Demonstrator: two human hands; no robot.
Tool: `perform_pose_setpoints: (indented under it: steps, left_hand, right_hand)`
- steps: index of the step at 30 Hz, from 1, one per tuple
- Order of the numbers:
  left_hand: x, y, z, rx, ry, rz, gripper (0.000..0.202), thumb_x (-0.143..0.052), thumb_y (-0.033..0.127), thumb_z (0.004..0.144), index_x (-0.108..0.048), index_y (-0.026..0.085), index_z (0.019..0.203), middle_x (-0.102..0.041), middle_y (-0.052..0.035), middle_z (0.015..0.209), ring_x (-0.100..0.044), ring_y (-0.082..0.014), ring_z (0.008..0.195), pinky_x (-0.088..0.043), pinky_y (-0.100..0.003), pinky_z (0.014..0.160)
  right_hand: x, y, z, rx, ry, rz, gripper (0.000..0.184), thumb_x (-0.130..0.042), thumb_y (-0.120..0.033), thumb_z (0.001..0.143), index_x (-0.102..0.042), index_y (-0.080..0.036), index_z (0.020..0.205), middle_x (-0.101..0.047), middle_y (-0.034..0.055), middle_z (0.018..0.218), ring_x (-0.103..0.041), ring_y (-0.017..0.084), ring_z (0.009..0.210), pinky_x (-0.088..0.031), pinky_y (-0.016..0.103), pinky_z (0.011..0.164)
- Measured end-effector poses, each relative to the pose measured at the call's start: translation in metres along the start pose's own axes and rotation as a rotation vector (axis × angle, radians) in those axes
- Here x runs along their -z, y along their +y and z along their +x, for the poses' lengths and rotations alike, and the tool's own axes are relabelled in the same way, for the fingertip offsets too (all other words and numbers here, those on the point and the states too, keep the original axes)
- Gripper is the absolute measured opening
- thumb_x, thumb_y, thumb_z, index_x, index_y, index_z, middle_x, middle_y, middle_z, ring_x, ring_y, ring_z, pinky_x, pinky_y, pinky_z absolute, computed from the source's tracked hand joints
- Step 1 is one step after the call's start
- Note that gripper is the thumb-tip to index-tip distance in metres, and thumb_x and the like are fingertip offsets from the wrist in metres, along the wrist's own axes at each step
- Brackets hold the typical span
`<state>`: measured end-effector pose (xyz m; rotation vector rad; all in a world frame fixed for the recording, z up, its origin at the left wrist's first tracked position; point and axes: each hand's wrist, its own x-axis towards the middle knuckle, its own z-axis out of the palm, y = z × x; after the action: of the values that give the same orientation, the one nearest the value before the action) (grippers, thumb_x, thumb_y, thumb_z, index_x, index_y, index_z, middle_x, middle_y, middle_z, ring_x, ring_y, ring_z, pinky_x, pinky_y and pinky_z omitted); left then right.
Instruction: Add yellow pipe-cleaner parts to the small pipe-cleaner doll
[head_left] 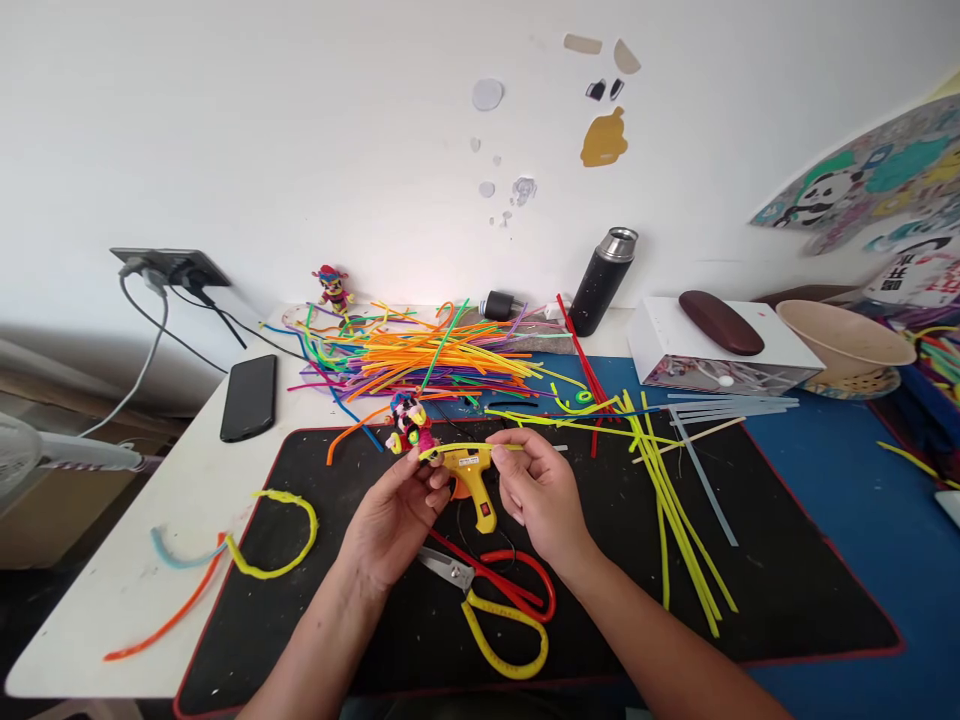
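A yellow pipe cleaner [463, 448] stretches between my two hands above a black mat. Its left end is pinched in my left hand [391, 518], its other stretch between the fingertips of my right hand [541, 490]. A small multicoloured pipe-cleaner figure [409, 420] shows just beyond my left fingertips; whether they touch it I cannot tell. Behind the strand lies a yellow glue gun [484, 495], partly covered by my fingers. Nearer me, scissors [504, 605] with one red and one yellow handle rest on the mat, blades partly hidden by my left wrist.
Orange, purple and green pipe cleaners [442, 360] are heaped at the back. Yellow ones [679, 520] and clear glue sticks [709, 480] lie right. A phone [249, 398], bent pipe cleaners [311, 535], a black flask [604, 280] and a white box [720, 345] surround the mat [780, 590].
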<state>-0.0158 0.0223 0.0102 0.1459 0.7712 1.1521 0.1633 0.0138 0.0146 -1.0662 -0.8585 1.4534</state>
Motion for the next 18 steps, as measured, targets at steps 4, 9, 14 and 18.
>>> perform_pose_setpoints:
  steps: [4,9,14,18]
  left_hand:
    - [0.000,-0.001,-0.002,0.004,-0.010,0.006,0.029,-0.098,0.022,0.066,-0.075,0.012,0.081,-0.063,-0.0012,0.078,-0.055,-0.0108,0.065,-0.046,-0.020,0.051]
    - [0.001,-0.002,-0.004,0.004,-0.016,-0.003,0.026,-0.096,0.022,0.069,-0.075,0.012,0.081,-0.066,-0.0031,0.080,-0.059,-0.0128,0.068,-0.049,-0.022,0.053]
    - [0.001,-0.001,-0.004,0.002,0.003,-0.036,0.023,-0.094,0.019,0.071,-0.078,0.011,0.085,-0.072,-0.0055,0.083,-0.066,-0.0151,0.070,-0.056,-0.023,0.056]
    - [-0.001,0.000,-0.005,0.030,-0.007,-0.050,0.020,-0.087,0.017,0.078,-0.080,0.008,0.095,-0.079,-0.0105,0.091,-0.069,-0.0151,0.070,-0.060,-0.022,0.058]
  right_hand:
    - [0.004,0.004,0.002,-0.036,0.020,-0.008,0.044,-0.083,-0.060,0.084,-0.069,-0.019,0.095,-0.037,-0.0140,0.044,-0.029,0.005,0.033,-0.021,0.019,0.035]
    - [0.005,0.008,0.002,-0.097,0.012,-0.025,0.045,-0.083,-0.060,0.081,-0.069,-0.019,0.094,-0.036,-0.0145,0.044,-0.027,0.005,0.034,-0.022,0.018,0.035]
    - [0.004,0.012,0.003,-0.133,0.018,-0.032,0.046,-0.083,-0.059,0.080,-0.071,-0.017,0.096,-0.035,-0.0147,0.044,-0.025,0.005,0.036,-0.023,0.018,0.035]
    - [0.005,0.013,0.003,-0.159,0.002,-0.032,0.047,-0.084,-0.060,0.079,-0.073,-0.017,0.096,-0.033,-0.0145,0.044,-0.025,0.005,0.036,-0.022,0.018,0.035]
